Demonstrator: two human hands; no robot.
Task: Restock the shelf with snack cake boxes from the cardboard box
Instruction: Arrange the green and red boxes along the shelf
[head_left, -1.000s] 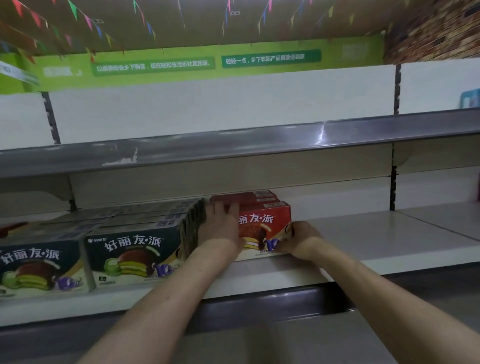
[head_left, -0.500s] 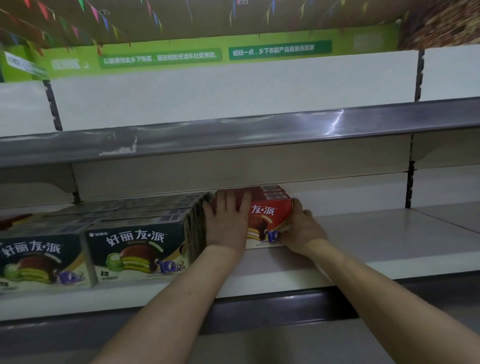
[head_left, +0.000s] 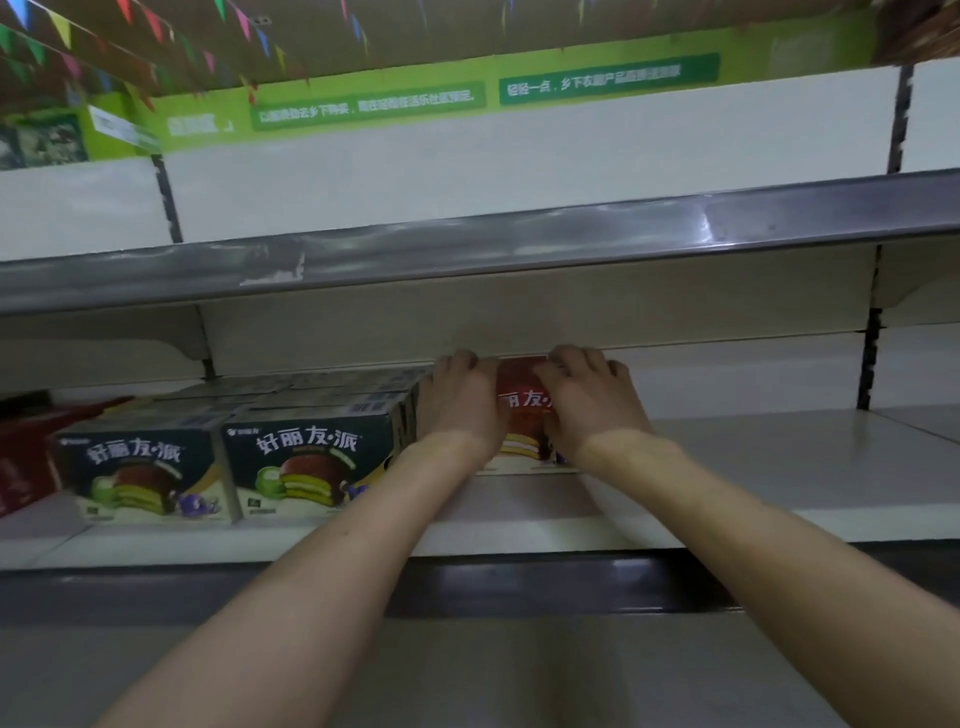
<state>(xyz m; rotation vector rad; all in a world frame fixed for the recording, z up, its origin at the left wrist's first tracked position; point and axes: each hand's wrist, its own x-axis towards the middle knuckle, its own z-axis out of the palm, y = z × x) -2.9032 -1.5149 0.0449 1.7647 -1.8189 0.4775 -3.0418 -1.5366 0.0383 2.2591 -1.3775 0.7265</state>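
Observation:
A red snack cake box (head_left: 522, 410) stands on the white shelf (head_left: 753, 467), right beside a row of dark green snack cake boxes (head_left: 306, 462). My left hand (head_left: 460, 405) lies flat against the left part of its front, fingers pointing up to the top edge. On the right part of the front my right hand (head_left: 587, 400) presses, with its fingertips reaching over the top edge. Both hands cover most of the box. The cardboard box is out of view.
A second green box (head_left: 140, 467) stands further left, and red packaging (head_left: 21, 462) shows at the far left edge. The grey upper shelf (head_left: 519, 244) hangs low over the boxes. Bare shelf surface stretches to the right of the red box.
The red box has slid further back on the shelf. My right hand moved from the box's right side onto its front. My left hand stayed on the front.

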